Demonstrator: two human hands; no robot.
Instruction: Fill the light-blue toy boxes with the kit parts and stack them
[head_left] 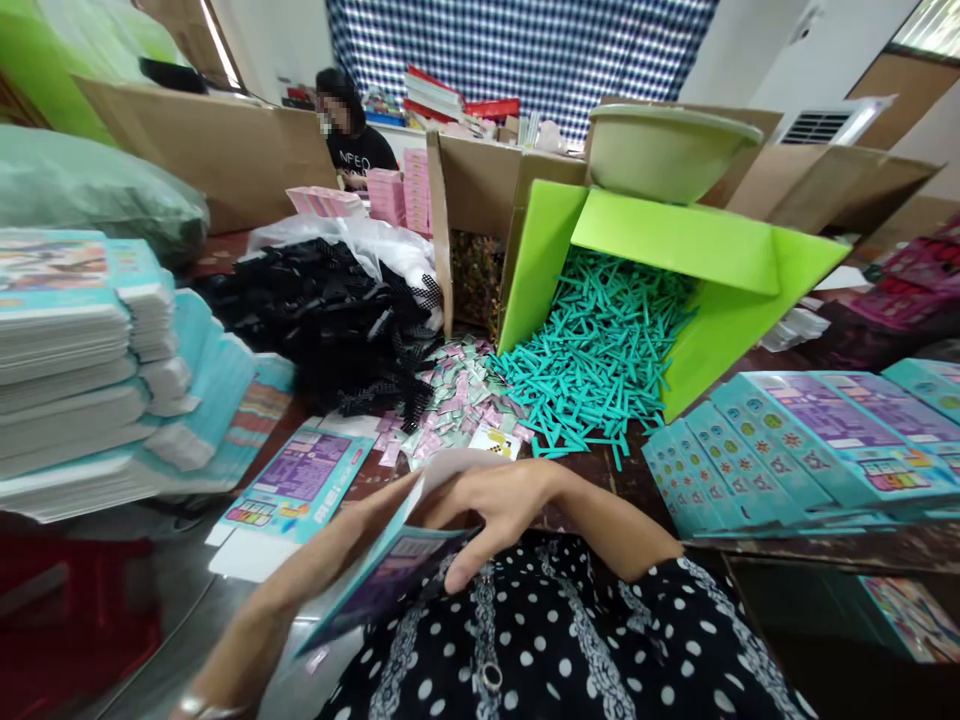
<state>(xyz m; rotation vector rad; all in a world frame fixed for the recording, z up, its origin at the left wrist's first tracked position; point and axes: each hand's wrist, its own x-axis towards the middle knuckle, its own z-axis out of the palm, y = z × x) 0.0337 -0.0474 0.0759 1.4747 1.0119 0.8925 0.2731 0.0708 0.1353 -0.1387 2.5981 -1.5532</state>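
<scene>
A teal and purple cardboard box point(375, 585), its white end flap standing up, is held tilted in front of my chest. My right hand point(499, 505) grips it at the open end, with the thumb outside and the fingers reaching in past the edge. My left hand point(382, 505) is at the far side of the box, its fingers mostly hidden behind the cardboard. Just beyond lie small pink and green sachets point(457, 390) and a white and yellow card point(495, 440). A flattened teal box point(300, 485) rests left of my hands.
Teal pen-like sticks point(600, 350) spill from a lime-green bin point(750, 300), with a pale basin point(667, 150) on top. Black mesh pieces point(330, 320) are heaped left. Flat boxes point(67, 350) are stacked far left; filled-out boxes point(780, 450) stand right. A person point(356, 140) sits opposite.
</scene>
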